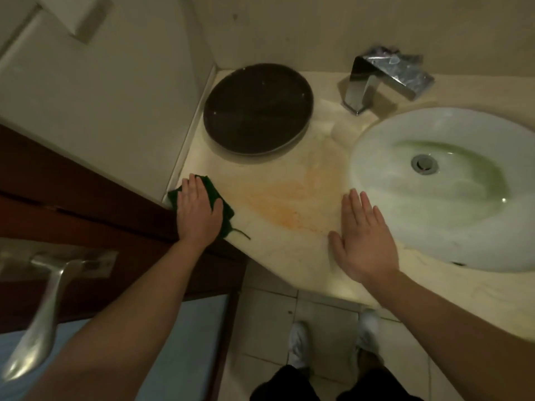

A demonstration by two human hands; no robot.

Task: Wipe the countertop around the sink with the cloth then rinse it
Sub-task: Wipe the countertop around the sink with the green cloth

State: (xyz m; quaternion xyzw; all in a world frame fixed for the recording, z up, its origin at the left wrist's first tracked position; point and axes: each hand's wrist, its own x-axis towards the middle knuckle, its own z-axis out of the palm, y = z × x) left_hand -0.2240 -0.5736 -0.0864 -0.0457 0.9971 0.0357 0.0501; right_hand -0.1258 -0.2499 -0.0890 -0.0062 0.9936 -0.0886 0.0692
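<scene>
The left hand (198, 208) lies flat, palm down, on the dark green cloth (220, 206), pressing it onto the countertop (289, 256) rather than gripping it — the fingers are stretched out and nothing is clenched. The cloth sits under the palm and sticks out on both sides: a corner shows past the little-finger side near the wall strip, and a wider part shows on the thumb side, with a loose thread trailing toward the front edge. It lies at the far left end of the countertop, right where the front edge meets the brown door frame (86, 204).

The right hand (363, 241) is open and empty, fingers spread, flat on the countertop just beside the rim of the white sink (376, 157); the fingertips nearly touch the rim.

Between the two hands the stone is bare and carries an orange stain (289, 195). Behind it, a round dark plate (258, 108) stands in the corner by the wall, and a chrome tap (373, 82) stands behind the sink. The open strip for wiping runs between plate, sink and front edge — narrow on the left, wider in the middle. Greenish water lies in the sink around the drain (424, 164). A metal door handle (43, 308) shows at lower left.
</scene>
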